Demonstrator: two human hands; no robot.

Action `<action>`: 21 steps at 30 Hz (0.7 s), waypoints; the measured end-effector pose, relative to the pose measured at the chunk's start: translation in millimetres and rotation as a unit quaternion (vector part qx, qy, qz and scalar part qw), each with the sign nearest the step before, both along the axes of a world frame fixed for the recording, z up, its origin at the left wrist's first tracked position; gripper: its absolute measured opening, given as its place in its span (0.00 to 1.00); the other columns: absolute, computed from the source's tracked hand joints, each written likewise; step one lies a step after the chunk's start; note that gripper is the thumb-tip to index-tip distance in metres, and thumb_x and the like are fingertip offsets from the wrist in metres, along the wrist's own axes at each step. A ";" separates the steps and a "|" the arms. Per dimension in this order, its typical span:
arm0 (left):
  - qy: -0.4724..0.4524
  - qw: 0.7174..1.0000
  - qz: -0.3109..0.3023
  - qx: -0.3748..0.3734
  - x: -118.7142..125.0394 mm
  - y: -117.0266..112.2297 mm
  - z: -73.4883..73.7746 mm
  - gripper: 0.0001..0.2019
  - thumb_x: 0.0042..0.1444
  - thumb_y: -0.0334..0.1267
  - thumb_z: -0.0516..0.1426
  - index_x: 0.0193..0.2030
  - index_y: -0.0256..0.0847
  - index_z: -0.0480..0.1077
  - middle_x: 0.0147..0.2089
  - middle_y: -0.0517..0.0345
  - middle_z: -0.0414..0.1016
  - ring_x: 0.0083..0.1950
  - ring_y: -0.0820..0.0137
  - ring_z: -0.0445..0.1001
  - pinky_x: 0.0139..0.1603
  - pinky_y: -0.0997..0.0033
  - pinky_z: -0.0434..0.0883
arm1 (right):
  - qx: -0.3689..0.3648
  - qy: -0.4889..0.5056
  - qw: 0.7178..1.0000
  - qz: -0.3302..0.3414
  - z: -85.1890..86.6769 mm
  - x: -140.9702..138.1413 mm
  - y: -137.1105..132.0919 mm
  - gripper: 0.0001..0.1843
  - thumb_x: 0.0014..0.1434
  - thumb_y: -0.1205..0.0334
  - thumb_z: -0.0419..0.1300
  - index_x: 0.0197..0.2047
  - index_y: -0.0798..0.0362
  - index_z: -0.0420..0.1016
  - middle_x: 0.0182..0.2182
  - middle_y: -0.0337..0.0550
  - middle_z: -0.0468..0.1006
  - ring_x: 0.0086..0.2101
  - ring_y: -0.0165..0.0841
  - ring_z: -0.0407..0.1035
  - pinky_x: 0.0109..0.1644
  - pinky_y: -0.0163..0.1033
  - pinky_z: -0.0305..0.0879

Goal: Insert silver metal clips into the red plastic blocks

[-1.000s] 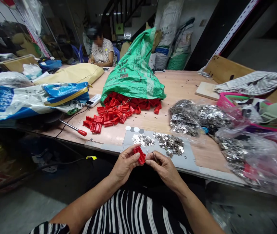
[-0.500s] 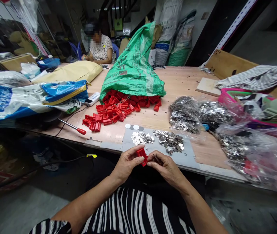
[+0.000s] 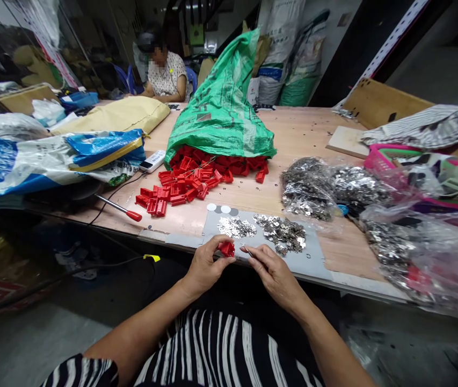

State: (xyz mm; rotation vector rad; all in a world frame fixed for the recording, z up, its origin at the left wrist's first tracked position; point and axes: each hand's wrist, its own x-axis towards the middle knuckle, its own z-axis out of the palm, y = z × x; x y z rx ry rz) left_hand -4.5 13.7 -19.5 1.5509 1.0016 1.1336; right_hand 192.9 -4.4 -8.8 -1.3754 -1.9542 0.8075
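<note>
Between the thumb and fingers of my left hand [image 3: 206,267] is a small red plastic housing [image 3: 227,248], held at the table's front edge. My right hand [image 3: 268,264] is just to its right, apart from it, pinching a small shiny metal piece [image 3: 246,249] between thumb and forefinger. Beyond my hands, on a grey mat [image 3: 313,252], lie a pile of bright silver metal pieces [image 3: 237,227] and a darker pile of metal pieces [image 3: 283,232]. More red housings [image 3: 180,185] spill from the mouth of a green woven sack [image 3: 220,118].
Clear bags of metal parts [image 3: 309,188] and a pink basket [image 3: 385,156] stand on the right. A red-handled tool [image 3: 132,215], a white device [image 3: 153,160] and a blue-white sack [image 3: 43,161] are at left. Another person [image 3: 168,75] sits across the table.
My left hand has turned the red housing and moved it slightly left. My right hand has drawn away from it, and a metal piece now shows at its fingertips.
</note>
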 end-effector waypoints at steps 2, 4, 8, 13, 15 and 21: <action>0.045 0.999 0.003 0.024 -0.5 5.2 -3.4 0.16 0.51 0.32 0.62 0.48 0.44 0.72 0.43 0.57 0.76 0.41 0.68 0.74 0.48 0.69 0.68 | 0.000 -0.012 1.000 -0.014 -2.2 -1.3 0.5 0.15 0.64 0.60 0.52 0.51 0.49 0.73 0.35 0.44 0.74 0.36 0.35 0.70 0.42 0.40 0.67; 0.066 0.997 0.002 0.031 -0.3 10.0 -6.8 0.17 0.50 0.32 0.62 0.49 0.45 0.73 0.44 0.56 0.77 0.43 0.67 0.74 0.48 0.68 0.69 | -0.001 -0.018 1.000 -0.024 -3.1 -2.4 1.1 0.13 0.62 0.61 0.55 0.49 0.49 0.74 0.37 0.43 0.77 0.37 0.35 0.71 0.43 0.40 0.67; 0.063 0.997 -0.013 0.034 -0.3 16.5 -10.9 0.19 0.49 0.31 0.62 0.50 0.48 0.74 0.49 0.54 0.77 0.50 0.63 0.74 0.54 0.63 0.67 | 0.008 -0.037 0.999 -0.019 -4.0 -4.1 3.5 0.10 0.61 0.64 0.55 0.43 0.48 0.76 0.37 0.43 0.79 0.37 0.35 0.73 0.43 0.41 0.68; 0.051 0.998 -0.027 0.015 -2.0 19.2 -10.3 0.21 0.48 0.32 0.63 0.51 0.49 0.74 0.48 0.55 0.78 0.49 0.62 0.74 0.55 0.62 0.67 | 0.037 -0.063 0.997 -0.005 -7.4 -7.3 8.0 0.11 0.62 0.65 0.54 0.43 0.49 0.77 0.38 0.44 0.78 0.38 0.35 0.73 0.45 0.41 0.69; 0.040 0.999 -0.029 0.005 -2.4 19.5 -9.9 0.21 0.48 0.32 0.63 0.50 0.49 0.74 0.48 0.55 0.78 0.49 0.62 0.74 0.55 0.62 0.67 | 0.039 -0.082 0.996 0.003 -7.4 -9.2 8.7 0.11 0.62 0.65 0.54 0.43 0.49 0.77 0.38 0.44 0.77 0.38 0.35 0.72 0.44 0.41 0.69; 0.031 0.999 -0.034 -0.005 -2.6 19.9 -11.3 0.20 0.48 0.32 0.63 0.50 0.49 0.75 0.47 0.55 0.78 0.49 0.61 0.75 0.56 0.60 0.67 | 0.042 -0.134 0.990 -0.012 -1.7 -16.2 3.5 0.12 0.63 0.66 0.52 0.43 0.48 0.75 0.38 0.44 0.77 0.36 0.34 0.73 0.42 0.39 0.69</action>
